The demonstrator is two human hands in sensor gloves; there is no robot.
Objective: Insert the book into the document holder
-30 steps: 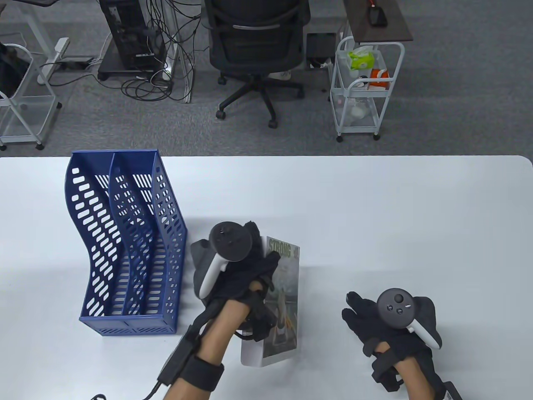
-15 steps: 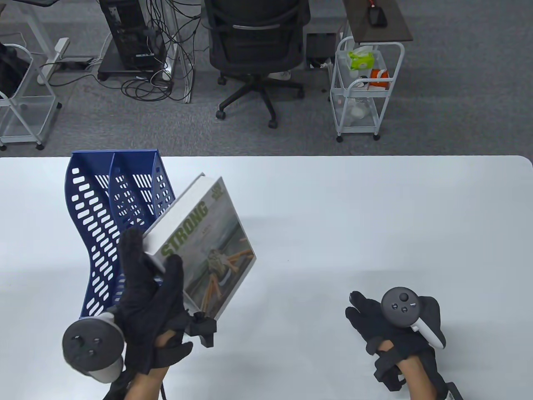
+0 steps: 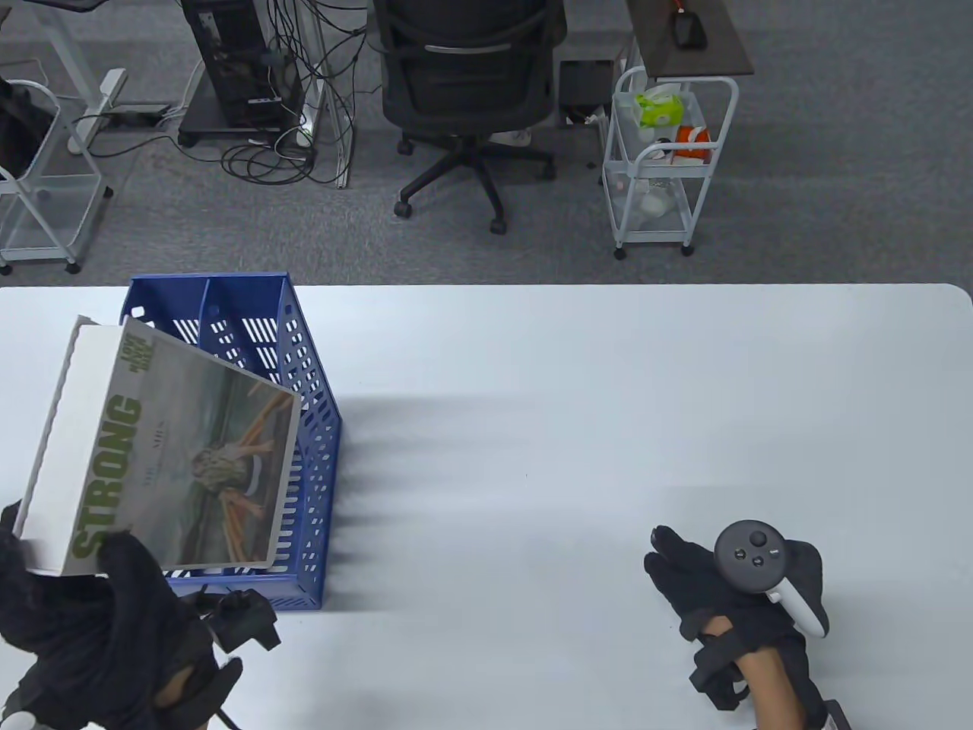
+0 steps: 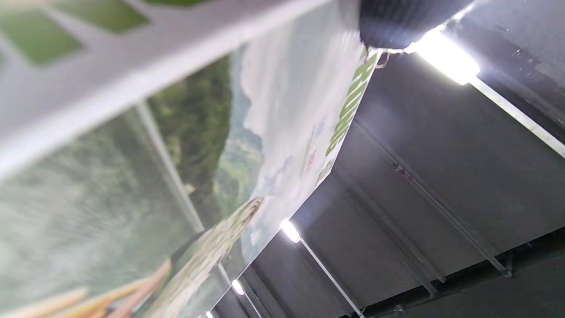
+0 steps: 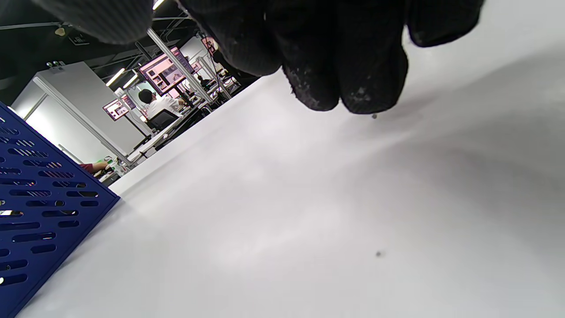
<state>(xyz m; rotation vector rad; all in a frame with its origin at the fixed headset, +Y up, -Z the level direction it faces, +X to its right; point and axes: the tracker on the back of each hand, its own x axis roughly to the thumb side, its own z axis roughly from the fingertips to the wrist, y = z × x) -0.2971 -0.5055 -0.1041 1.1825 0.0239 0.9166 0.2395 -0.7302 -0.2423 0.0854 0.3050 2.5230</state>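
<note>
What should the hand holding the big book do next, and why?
Probably turn the thick white-edged book titled STRONG upright and lower it into a slot. The left hand grips its near corner, holding it tilted, cover up, above the blue slotted plastic document holder, not yet inside.

**Materials and finish, as seen**

We note the book (image 3: 182,456): glossy printed cover, matt white paper page block. Document holder (image 3: 304,426): blue perforated plastic, smooth with slight sheen. Both gloves, left hand (image 3: 99,646) and right hand (image 3: 730,601), look like black knit cloth, matt. Table (image 3: 608,426): smooth white, matt.
</note>
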